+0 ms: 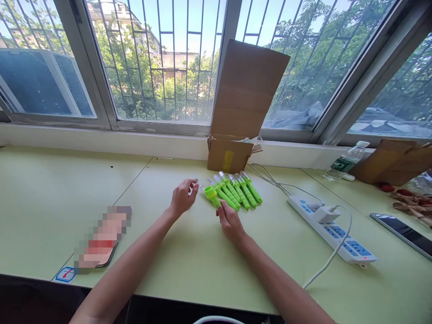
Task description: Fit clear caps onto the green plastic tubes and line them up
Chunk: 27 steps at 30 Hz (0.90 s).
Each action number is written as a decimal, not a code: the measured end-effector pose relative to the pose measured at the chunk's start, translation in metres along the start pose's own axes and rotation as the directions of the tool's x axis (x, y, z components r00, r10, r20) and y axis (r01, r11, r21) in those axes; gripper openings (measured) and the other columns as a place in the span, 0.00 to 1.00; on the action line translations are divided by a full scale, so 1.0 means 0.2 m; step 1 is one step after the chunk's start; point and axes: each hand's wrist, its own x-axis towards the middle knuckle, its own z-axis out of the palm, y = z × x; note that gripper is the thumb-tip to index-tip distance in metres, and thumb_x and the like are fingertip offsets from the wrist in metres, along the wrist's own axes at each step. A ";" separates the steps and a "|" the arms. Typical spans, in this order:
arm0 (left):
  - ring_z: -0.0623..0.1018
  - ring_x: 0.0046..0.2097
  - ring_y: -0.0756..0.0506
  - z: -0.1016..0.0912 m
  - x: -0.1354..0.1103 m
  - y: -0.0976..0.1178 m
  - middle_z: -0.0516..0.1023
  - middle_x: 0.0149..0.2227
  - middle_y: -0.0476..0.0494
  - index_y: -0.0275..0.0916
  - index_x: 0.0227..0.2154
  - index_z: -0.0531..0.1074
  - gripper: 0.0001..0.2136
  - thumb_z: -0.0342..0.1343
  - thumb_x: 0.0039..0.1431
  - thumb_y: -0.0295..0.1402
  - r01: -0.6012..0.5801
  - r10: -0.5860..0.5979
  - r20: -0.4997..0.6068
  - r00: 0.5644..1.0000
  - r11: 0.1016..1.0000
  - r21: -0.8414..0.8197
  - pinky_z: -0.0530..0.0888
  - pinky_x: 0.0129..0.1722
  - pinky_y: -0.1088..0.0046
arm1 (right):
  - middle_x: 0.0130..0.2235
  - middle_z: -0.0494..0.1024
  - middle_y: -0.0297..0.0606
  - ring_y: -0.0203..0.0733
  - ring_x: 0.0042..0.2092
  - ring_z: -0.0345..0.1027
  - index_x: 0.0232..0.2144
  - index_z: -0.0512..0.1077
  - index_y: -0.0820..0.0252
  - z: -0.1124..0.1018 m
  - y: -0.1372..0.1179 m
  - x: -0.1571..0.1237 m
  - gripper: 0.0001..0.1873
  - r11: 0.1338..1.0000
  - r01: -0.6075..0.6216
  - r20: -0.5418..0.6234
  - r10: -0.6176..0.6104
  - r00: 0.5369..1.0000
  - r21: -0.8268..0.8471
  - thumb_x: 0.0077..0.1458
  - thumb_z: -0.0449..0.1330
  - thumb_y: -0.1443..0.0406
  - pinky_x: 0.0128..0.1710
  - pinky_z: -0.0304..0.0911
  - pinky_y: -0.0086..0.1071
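Observation:
My right hand (pixel 232 220) is closed around the lower end of a bright green plastic handle (pixel 212 197), whose wide round head is open and tilts up to the left. To its left, my left hand (pixel 183 197) is pinched, with a small greyish bit (pixel 196 180) at its fingertips, too small to name. Just beyond my right hand lie several green sticks (pixel 248 194) with clear tips, side by side on the table. The held handle partly covers the nearest of them.
Behind the sticks stands an open cardboard box (pixel 219 153), its flap up against the window. A white power strip (pixel 337 234) with cables lies right, near a phone (pixel 405 234) and a bottle (pixel 347 159). Another phone (pixel 103 238), blurred out, lies left on the pale green table (pixel 162 265).

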 end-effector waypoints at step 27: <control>0.77 0.43 0.44 0.02 0.00 0.06 0.77 0.42 0.38 0.37 0.48 0.66 0.24 0.63 0.48 0.38 0.423 -0.060 0.453 0.889 0.482 -0.767 0.71 0.46 0.64 | 0.33 0.76 0.41 0.44 0.33 0.68 0.45 0.67 0.59 0.03 0.00 0.01 0.17 0.995 0.048 0.002 -0.048 0.999 -0.086 0.62 0.44 0.58 0.33 0.61 0.36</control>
